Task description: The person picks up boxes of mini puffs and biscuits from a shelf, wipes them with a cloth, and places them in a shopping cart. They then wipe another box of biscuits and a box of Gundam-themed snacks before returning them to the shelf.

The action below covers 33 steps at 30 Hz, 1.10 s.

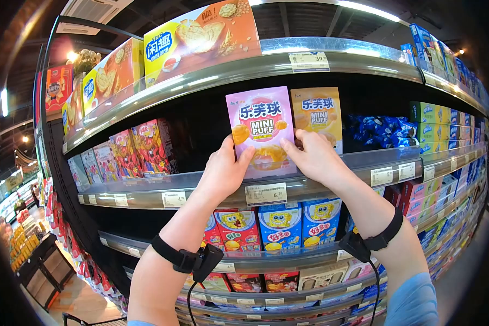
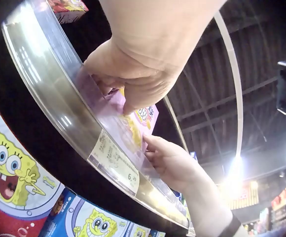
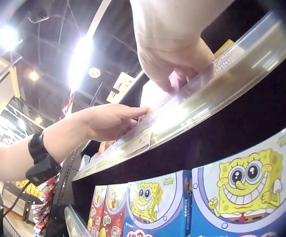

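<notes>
A pink Mini Puff snack box (image 1: 262, 127) stands upright at the front of the middle shelf, its lower part behind the clear shelf lip. My left hand (image 1: 225, 168) grips its left side, thumb on the front face. On the opposite edge my right hand (image 1: 315, 155) holds it, thumb likewise on the front. Just right of it, partly behind my right hand, is a yellow Mini Puff box (image 1: 318, 111). In the left wrist view both hands close in on the pink box (image 2: 145, 116) from its two sides.
The shelf lip (image 1: 201, 196) carries price tags, one (image 1: 266, 194) right below the pink box. Cartoon snack boxes (image 1: 280, 225) line the shelf underneath. Blue packets (image 1: 383, 130) lie to the right, red character boxes (image 1: 149, 146) to the left. Large yellow-orange boxes (image 1: 201, 41) stand above.
</notes>
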Motion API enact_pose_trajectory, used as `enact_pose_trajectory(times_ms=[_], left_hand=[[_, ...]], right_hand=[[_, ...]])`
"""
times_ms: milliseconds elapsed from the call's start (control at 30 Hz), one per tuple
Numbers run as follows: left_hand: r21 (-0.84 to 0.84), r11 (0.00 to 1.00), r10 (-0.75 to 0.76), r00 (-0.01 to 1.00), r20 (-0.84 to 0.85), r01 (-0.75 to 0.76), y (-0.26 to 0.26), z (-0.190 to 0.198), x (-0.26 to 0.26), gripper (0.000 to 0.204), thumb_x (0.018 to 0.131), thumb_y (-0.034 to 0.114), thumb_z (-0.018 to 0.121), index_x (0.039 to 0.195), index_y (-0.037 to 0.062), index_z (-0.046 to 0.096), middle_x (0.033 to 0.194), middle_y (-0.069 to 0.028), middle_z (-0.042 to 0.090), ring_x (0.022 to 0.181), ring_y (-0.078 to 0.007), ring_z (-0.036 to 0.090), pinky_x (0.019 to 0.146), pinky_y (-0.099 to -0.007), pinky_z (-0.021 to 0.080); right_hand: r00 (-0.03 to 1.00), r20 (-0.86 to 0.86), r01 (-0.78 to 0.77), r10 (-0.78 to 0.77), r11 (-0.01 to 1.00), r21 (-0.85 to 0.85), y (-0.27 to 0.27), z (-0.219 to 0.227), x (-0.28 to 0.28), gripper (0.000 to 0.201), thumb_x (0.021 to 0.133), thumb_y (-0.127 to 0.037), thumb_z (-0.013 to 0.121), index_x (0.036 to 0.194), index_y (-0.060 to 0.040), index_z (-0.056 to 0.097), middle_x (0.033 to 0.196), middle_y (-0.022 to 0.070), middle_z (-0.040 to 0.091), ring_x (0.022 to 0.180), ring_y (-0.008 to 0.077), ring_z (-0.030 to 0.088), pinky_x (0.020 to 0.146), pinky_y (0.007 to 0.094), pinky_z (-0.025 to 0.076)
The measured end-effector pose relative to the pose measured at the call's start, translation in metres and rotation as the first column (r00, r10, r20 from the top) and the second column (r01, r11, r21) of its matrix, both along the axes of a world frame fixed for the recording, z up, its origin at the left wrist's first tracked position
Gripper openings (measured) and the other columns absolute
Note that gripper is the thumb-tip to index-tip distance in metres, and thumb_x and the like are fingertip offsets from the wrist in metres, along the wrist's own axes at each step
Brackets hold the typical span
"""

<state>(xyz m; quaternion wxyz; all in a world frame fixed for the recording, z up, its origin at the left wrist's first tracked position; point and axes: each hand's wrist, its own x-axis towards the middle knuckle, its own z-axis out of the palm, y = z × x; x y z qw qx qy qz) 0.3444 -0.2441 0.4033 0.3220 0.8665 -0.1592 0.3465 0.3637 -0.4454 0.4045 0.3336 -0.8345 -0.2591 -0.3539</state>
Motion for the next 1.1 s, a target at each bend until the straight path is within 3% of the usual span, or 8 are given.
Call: enact_pose_trajectory(times_ms=[100, 167, 333, 467, 600, 767, 1000, 1100], left_hand=[[-0.054, 0.998, 0.043, 0.981, 0.192, -0.034, 0.006, -0.008, 0.003, 0.063, 0.09, 0.031, 0.061, 0.136, -0.0021, 0.036, 0.119, -0.0274, 0.058, 0.11, -0.0314, 0.058, 0.091, -0.0342, 0.045], [-0.087, 0.996, 0.021, 0.946, 0.323, 0.007, 0.017, -0.017, -0.012, 0.07, 0.089, 0.027, 0.064, 0.14, -0.0042, 0.029, 0.131, -0.0256, 0.049, 0.121, -0.031, 0.05, 0.099, -0.0366, 0.039], [-0.221, 0.947, -0.097, 0.863, 0.496, 0.233, 0.062, -0.079, -0.101, 0.032, 0.084, 0.007, 0.064, 0.113, -0.0021, 0.054, 0.118, -0.0158, 0.061, 0.105, -0.025, 0.06, 0.099, -0.0388, 0.038], [0.049, 0.92, 0.305, 0.789, 0.534, -0.389, 0.131, -0.151, -0.177, 0.016, 0.073, 0.001, 0.068, 0.087, 0.0071, 0.061, 0.105, -0.0111, 0.067, 0.097, -0.0275, 0.063, 0.102, -0.0447, 0.033], [-0.123, 0.806, 0.591, 0.794, 0.138, -0.579, 0.201, -0.233, -0.251, 0.009, 0.081, -0.003, 0.06, 0.089, 0.0004, 0.06, 0.1, -0.0138, 0.066, 0.096, -0.0246, 0.062, 0.095, -0.037, 0.042], [-0.151, 0.489, 0.802, 0.511, -0.309, -0.859, 0.25, -0.348, -0.362, 0.011, 0.084, 0.007, 0.063, 0.092, -0.0008, 0.063, 0.085, -0.0134, 0.067, 0.08, -0.0227, 0.065, 0.072, -0.0315, 0.049], [-0.309, 0.2, 0.556, 0.368, -0.745, -0.93, 0.244, -0.487, -0.469, 0.024, 0.086, 0.013, 0.065, 0.103, -0.0034, 0.062, 0.09, -0.0129, 0.068, 0.079, -0.0194, 0.067, 0.07, -0.0291, 0.052], [-0.287, 0.243, 0.443, 0.369, -0.817, -0.927, 0.248, -0.504, -0.48, 0.029, 0.086, 0.015, 0.064, 0.108, -0.0027, 0.06, 0.096, -0.0159, 0.068, 0.085, -0.021, 0.067, 0.073, -0.0306, 0.052]], right_hand=[[0.996, 0.045, 0.071, -0.071, 0.997, -0.002, 0.003, -0.006, -0.01, 0.041, 0.088, -0.028, 0.057, 0.112, 0.0052, 0.057, 0.095, 0.0247, 0.065, 0.092, 0.0398, 0.062, 0.081, 0.0434, 0.049], [0.762, 0.637, 0.001, -0.114, 0.984, 0.176, 0.01, -0.024, -0.022, 0.041, 0.083, -0.019, 0.063, 0.115, 0.0047, 0.055, 0.105, 0.0251, 0.062, 0.098, 0.0387, 0.059, 0.086, 0.0424, 0.046], [0.762, 0.582, -0.332, 0.284, 0.943, -0.025, 0.034, -0.083, -0.1, 0.037, 0.077, -0.009, 0.064, 0.112, -0.0013, 0.057, 0.103, 0.0152, 0.061, 0.094, 0.0343, 0.058, 0.087, 0.0444, 0.044], [0.579, 0.421, -0.567, 0.698, 0.716, -0.406, 0.069, -0.15, -0.115, 0.024, 0.073, -0.012, 0.062, 0.097, -0.0078, 0.059, 0.099, 0.0114, 0.062, 0.091, 0.0302, 0.059, 0.083, 0.0478, 0.044], [0.563, 0.222, -0.684, 0.796, 0.6, -0.415, 0.137, -0.221, -0.106, 0.012, 0.074, -0.012, 0.063, 0.084, -0.0085, 0.058, 0.09, 0.0077, 0.061, 0.083, 0.0281, 0.058, 0.081, 0.0464, 0.045], [0.436, -0.081, -0.887, 0.896, 0.412, -0.209, 0.233, -0.323, -0.116, 0.016, 0.067, 0.001, 0.067, 0.078, -0.0044, 0.057, 0.079, 0.0098, 0.059, 0.075, 0.0289, 0.058, 0.076, 0.0413, 0.047], [0.186, -0.571, -0.982, 0.799, 0.178, -0.07, 0.339, -0.457, -0.188, 0.009, 0.082, -0.008, 0.061, 0.089, -0.0021, 0.059, 0.086, 0.0137, 0.061, 0.083, 0.0327, 0.058, 0.076, 0.0412, 0.047], [0.287, -0.64, -0.956, 0.713, 0.173, -0.236, 0.383, -0.514, -0.221, 0.03, 0.082, -0.023, 0.064, 0.1, 0.0003, 0.057, 0.093, 0.0168, 0.061, 0.088, 0.0335, 0.06, 0.077, 0.0406, 0.05]])
